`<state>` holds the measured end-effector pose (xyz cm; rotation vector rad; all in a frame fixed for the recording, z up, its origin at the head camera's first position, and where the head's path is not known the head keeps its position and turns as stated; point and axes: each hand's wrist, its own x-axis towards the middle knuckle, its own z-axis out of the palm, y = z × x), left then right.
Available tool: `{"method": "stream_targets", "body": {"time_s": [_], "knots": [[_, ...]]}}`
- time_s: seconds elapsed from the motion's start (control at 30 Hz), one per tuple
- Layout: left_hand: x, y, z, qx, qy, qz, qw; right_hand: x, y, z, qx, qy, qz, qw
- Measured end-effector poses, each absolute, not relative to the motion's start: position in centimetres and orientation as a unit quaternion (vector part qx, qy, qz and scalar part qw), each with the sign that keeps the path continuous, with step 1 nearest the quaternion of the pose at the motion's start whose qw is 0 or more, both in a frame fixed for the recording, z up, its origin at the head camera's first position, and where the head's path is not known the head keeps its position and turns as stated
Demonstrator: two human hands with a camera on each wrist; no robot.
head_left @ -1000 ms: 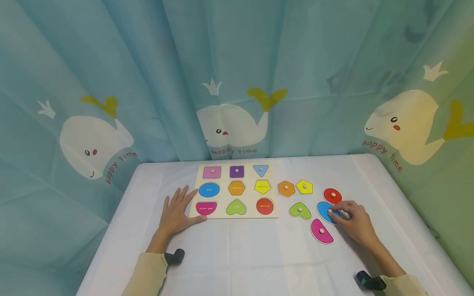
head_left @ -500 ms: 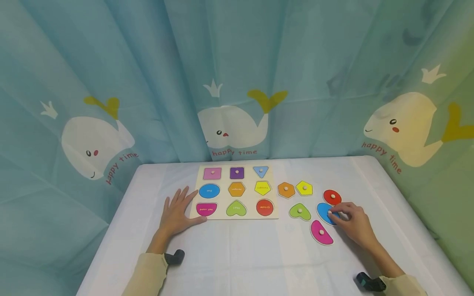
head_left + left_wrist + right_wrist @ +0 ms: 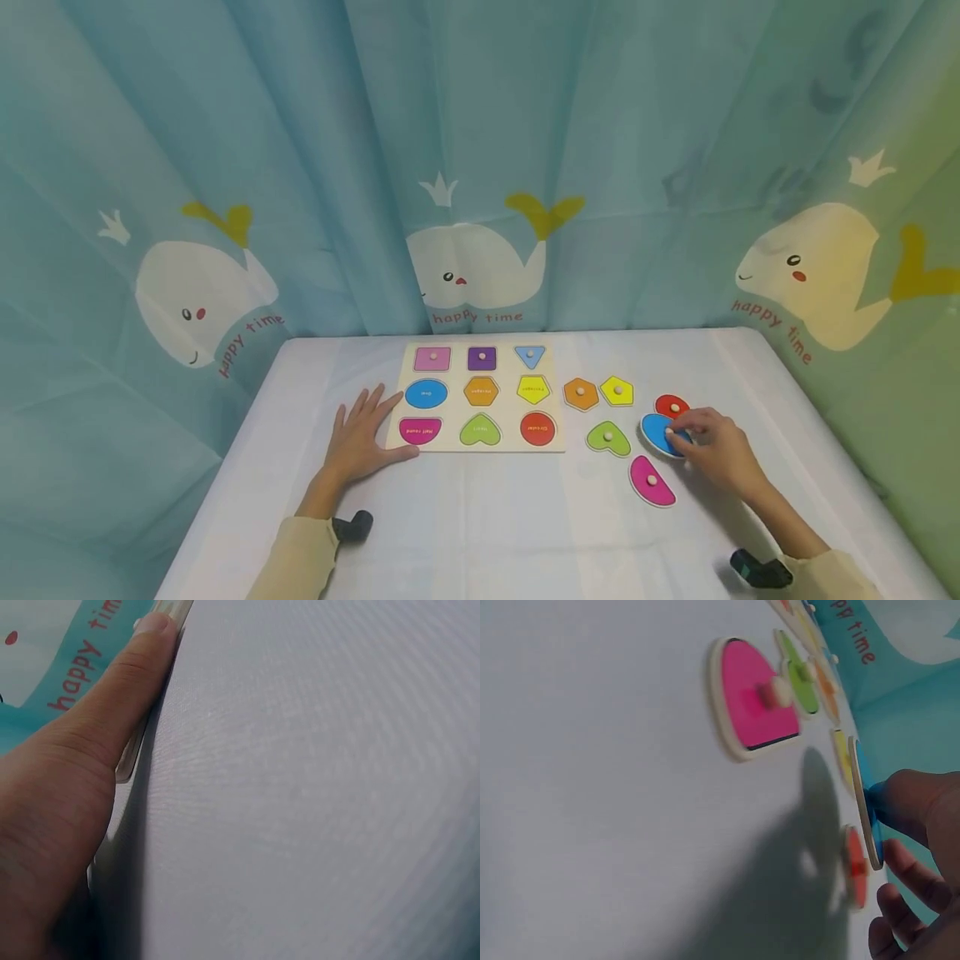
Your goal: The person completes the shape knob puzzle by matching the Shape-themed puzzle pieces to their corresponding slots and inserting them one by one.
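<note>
My right hand (image 3: 720, 450) pinches the small knob of a blue oval puzzle piece (image 3: 660, 433). In the right wrist view that oval piece (image 3: 865, 802) is lifted off the white tabletop, its shadow below. Just behind it lies a red round piece (image 3: 670, 406), partly overlapped in the head view. With spread fingers, my left hand (image 3: 358, 437) rests at the left edge of the cream puzzle board (image 3: 450, 414). Its thumb (image 3: 135, 675) lies along the board's near edge in the left wrist view.
Between board and right hand lie an orange hexagon (image 3: 581, 393), a yellow pentagon (image 3: 617, 390), a green heart (image 3: 608, 437) and a magenta half-round piece (image 3: 652, 481). Pink, purple and light-blue knobbed pieces sit in the board's far row. A blue curtain (image 3: 637, 167) hangs behind the table.
The right hand has raised the blue oval piece from the tabletop; it now covers part of the red piece. The left hand stays at the board. The head view has tilted slightly upward.
</note>
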<state>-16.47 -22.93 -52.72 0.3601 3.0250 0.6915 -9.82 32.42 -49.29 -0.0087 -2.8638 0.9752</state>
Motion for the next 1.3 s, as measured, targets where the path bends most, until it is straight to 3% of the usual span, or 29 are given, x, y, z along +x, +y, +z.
{"method": "stream_targets", "body": {"time_s": [0.43, 1.3], "knots": [[-16.3, -22.9, -52.9, 0.109, 0.969, 0.220, 0.014, -13.6, 31.9, -46.3, 0.057, -0.940, 0.314, 0.119], [-16.4, -22.8, -53.1, 0.109, 0.971, 0.212, 0.001, -20.5, 23.3, -44.7, 0.081, -0.913, 0.388, 0.101]]}}
